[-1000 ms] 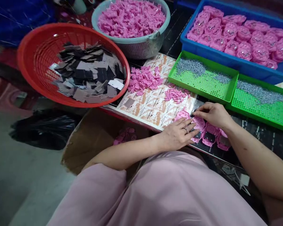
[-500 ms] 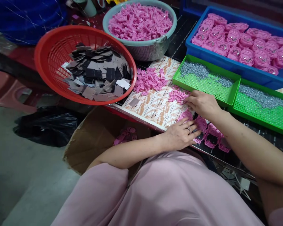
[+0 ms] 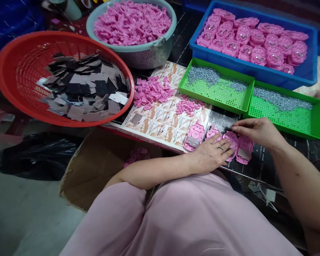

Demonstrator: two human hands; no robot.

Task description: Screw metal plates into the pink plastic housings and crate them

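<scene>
My left hand, with a ring on one finger, lies with its fingers spread over the middle two of a row of pink plastic casings. The leftmost casing and the rightmost casing show beside it, each with a grey plate across its lower part. Thumb and fingertips of my right hand are pinched together at the top of the casing left of the rightmost one. Anything between those fingertips is too small to make out. Beyond the row lies a pile of small pink bead-like parts.
Two green trays of small metal screws stand behind the row. A blue tray holds pink assemblies. To the left are loose pink parts, a red basket of grey plates, and a grey-green basket of pink pieces.
My right hand has moved from the pile of small pink parts rightward to the casing row. My left hand still rests on the casings. The camera view has shifted to the right.
</scene>
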